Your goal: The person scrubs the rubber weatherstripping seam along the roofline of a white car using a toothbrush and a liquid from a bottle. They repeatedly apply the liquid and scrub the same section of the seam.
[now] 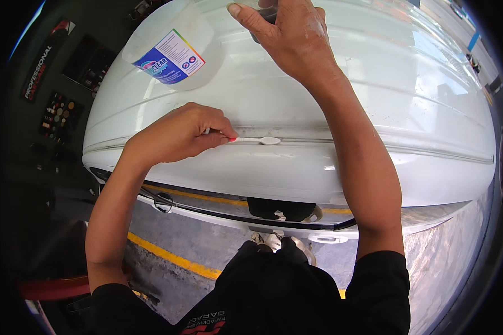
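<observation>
My left hand (190, 131) pinches the red end of a small white brush (269, 140), which looks like a toothbrush. Its white head lies along a narrow grimy groove (304, 139) across the white vehicle roof (246, 84). Higher up, at the top edge of the view, my right hand (282, 36) grips a dark object (265, 15) that is partly hidden by the fingers and the frame edge. A translucent plastic container (201, 33) with a blue and white label stands on the roof to the upper left, just beside my right hand.
The roof's curved edge and door (318, 226) are below my hands, over a grey floor with a yellow line (173, 257). A dark wall (22, 145) with small items lines the left; a red surface (50, 287) sits lower left. Paved ground shows at right.
</observation>
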Action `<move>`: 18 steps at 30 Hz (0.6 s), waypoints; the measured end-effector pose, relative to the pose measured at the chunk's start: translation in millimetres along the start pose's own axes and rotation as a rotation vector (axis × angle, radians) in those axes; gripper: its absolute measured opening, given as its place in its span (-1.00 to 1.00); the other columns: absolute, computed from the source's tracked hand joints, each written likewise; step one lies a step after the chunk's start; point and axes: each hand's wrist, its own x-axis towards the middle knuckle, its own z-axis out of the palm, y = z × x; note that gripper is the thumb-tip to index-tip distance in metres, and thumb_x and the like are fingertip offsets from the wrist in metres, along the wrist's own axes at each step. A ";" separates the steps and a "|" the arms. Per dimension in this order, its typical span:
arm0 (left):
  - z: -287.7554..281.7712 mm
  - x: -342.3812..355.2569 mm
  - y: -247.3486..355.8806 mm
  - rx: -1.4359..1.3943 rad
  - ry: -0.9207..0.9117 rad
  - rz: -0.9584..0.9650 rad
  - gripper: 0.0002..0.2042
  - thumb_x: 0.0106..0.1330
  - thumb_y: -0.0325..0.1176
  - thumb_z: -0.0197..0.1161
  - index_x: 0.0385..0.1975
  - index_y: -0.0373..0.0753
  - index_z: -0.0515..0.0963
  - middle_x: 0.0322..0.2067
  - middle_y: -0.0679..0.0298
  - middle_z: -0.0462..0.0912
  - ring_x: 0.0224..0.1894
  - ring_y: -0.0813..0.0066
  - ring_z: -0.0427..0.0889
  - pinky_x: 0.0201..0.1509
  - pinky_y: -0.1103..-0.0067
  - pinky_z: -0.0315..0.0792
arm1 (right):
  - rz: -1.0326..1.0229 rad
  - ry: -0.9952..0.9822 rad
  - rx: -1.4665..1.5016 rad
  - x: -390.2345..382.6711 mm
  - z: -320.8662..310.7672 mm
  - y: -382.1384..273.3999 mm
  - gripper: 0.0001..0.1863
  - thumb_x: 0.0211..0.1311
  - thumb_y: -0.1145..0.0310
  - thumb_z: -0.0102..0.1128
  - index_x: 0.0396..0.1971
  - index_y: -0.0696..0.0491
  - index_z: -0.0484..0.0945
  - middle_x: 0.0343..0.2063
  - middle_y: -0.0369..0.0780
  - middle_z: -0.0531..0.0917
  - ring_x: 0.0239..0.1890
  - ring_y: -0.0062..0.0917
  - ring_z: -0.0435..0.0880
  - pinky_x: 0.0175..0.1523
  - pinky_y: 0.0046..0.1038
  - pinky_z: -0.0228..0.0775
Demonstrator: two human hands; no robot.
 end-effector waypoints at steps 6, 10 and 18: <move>0.1 1.1 2.1 -0.057 -0.052 -0.019 -0.85 0.41 -0.50 0.34 -0.09 -0.32 0.72 -0.26 0.17 0.77 -0.24 0.32 0.70 -0.06 0.48 0.55 | 0.055 -0.037 -0.025 -4.4 -3.4 -3.3 -0.39 0.35 0.00 0.36 0.14 0.18 0.46 -0.16 -0.06 0.66 -0.08 -0.23 0.64 0.18 -0.12 0.30; 3.2 0.6 6.2 0.000 -0.009 -0.022 -0.85 0.37 -0.52 0.37 -0.11 -0.30 0.74 -0.27 0.18 0.77 -0.23 0.32 0.72 -0.05 0.48 0.55 | 0.066 -0.023 0.006 0.5 -4.8 -7.3 -0.38 0.35 0.00 0.36 0.15 0.18 0.45 -0.18 -0.07 0.66 -0.11 -0.21 0.65 0.18 -0.11 0.30; 2.6 -14.8 -11.8 -0.095 0.002 -0.051 -0.85 0.40 -0.49 0.34 -0.09 -0.32 0.72 -0.25 0.19 0.77 -0.22 0.32 0.71 -0.06 0.49 0.55 | 0.027 0.030 -0.032 3.4 -5.1 -3.6 -0.40 0.34 0.01 0.37 0.12 0.19 0.46 -0.20 -0.06 0.67 -0.12 -0.20 0.65 0.17 -0.11 0.31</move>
